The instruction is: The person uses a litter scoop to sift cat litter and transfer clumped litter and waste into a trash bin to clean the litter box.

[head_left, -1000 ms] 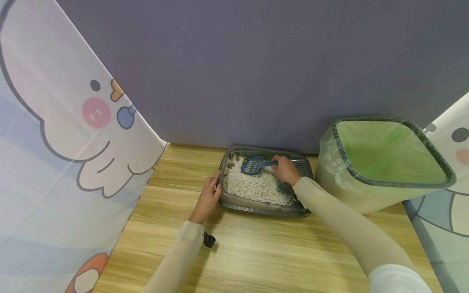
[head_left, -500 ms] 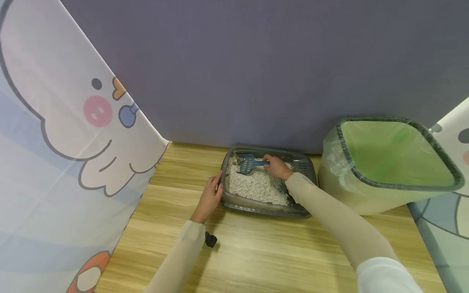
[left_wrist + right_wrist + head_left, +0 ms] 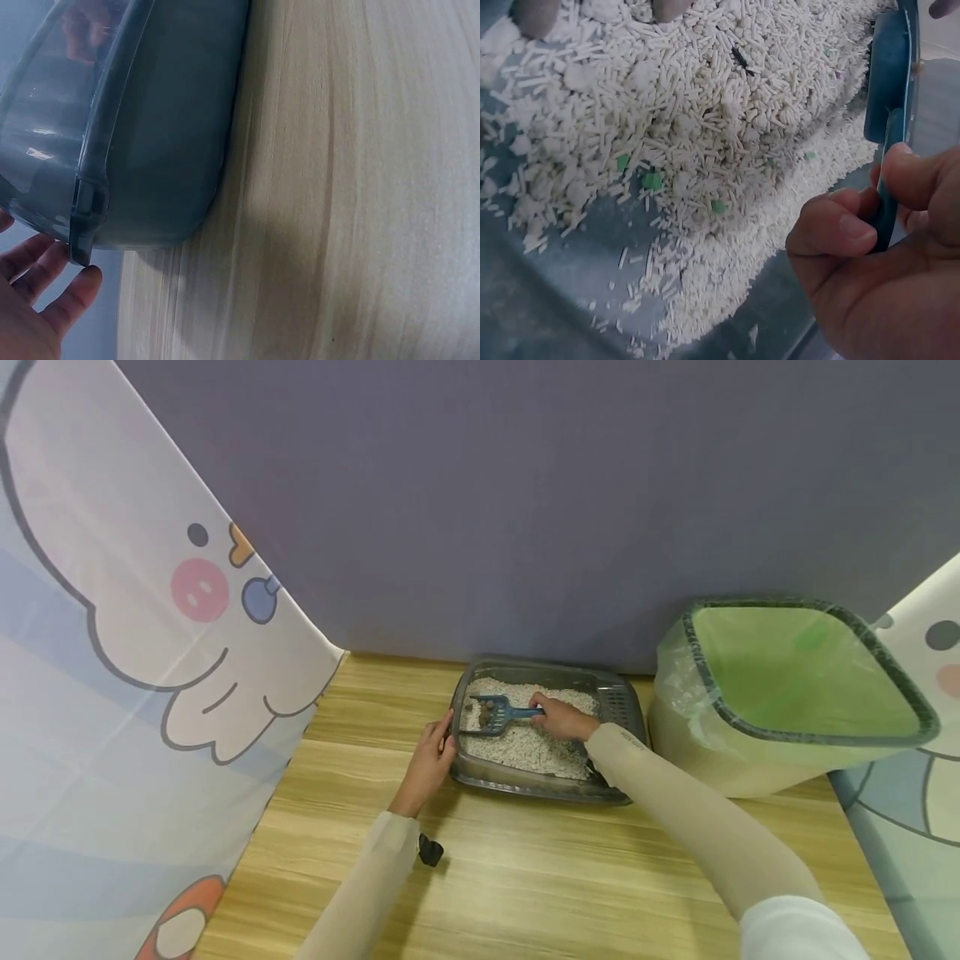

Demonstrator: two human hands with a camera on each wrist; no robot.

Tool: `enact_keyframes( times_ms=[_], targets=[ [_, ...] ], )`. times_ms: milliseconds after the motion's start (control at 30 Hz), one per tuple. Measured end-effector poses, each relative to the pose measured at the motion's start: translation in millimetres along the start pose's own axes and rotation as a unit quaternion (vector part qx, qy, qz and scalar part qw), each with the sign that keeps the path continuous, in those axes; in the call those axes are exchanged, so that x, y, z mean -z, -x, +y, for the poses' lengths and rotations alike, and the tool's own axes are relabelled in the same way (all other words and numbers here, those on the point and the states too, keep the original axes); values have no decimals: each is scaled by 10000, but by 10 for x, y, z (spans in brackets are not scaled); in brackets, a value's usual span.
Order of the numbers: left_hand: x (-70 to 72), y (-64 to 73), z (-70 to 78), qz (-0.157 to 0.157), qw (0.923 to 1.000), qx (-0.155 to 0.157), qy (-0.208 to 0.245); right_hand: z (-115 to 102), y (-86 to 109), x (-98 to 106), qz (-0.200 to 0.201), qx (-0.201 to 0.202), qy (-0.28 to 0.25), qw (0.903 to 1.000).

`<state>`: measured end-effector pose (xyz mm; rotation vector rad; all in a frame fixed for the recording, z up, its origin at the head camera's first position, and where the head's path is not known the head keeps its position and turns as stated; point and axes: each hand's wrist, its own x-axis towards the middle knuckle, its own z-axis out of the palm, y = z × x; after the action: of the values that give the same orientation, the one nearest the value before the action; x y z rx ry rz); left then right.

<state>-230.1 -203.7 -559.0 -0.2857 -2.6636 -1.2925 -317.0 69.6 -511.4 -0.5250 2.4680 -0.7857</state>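
Observation:
A grey litter box point(image 3: 525, 787) with pale pellet litter point(image 3: 525, 750) stands against the back wall. My right hand point(image 3: 562, 718) grips the handle of a blue slotted litter scoop point(image 3: 513, 713), thumb and curled fingers around it in the right wrist view. Brown clumps point(image 3: 486, 712) lie in the scoop's blade, which is over the left part of the litter. My left hand point(image 3: 429, 764) steadies the box's left edge. In the left wrist view its fairly straight fingers point(image 3: 45, 266) touch the rim from outside, thumb spread beside it.
Right of the box stands a large bin point(image 3: 720, 760) with a green liner and dark rim. A grey wall point(image 3: 480, 510) rises directly behind. Wood-grain flooring point(image 3: 525, 877) extends in front, with printed cartoon panels on both sides.
The scoop has moved left and dipped through the clumps at the box's far left corner, then come back nearer with clumps in its blade. My left hand stays at the rim.

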Motion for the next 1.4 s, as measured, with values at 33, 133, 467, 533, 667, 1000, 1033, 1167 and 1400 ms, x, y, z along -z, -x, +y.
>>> enact_keyframes(
  times_ms=[33,133,467,533,667,1000,1033,1167,1400],
  targets=[
    [-3,2,2,-3,10000,9,19,4,37,9,66,5,4,10000],
    [-9,13,1,-1,10000,34,71,22,188,28,388,65,-60,9992],
    [4,18,-32,-74,9999,70,113,130,751,-63,2693,519,-251,9613],
    [8,17,-38,-65,9999,46,121,160,804,-101,2933,570,-341,9537],
    [8,16,-37,-61,9999,6,111,189,887,-164,3060,587,-628,9481],
    [-2,8,-20,-22,9999,-35,154,168,996,-154,3547,1035,-709,9265],
    [-2,7,-23,-10,9999,-43,142,165,1000,-148,3676,1127,-654,9208],
    [0,4,-24,6,9999,-73,113,140,1026,-138,4106,1367,-486,9002],
    [-1,18,-37,-151,9999,4,59,40,1128,-132,4186,1241,-504,8982]
  ],
)
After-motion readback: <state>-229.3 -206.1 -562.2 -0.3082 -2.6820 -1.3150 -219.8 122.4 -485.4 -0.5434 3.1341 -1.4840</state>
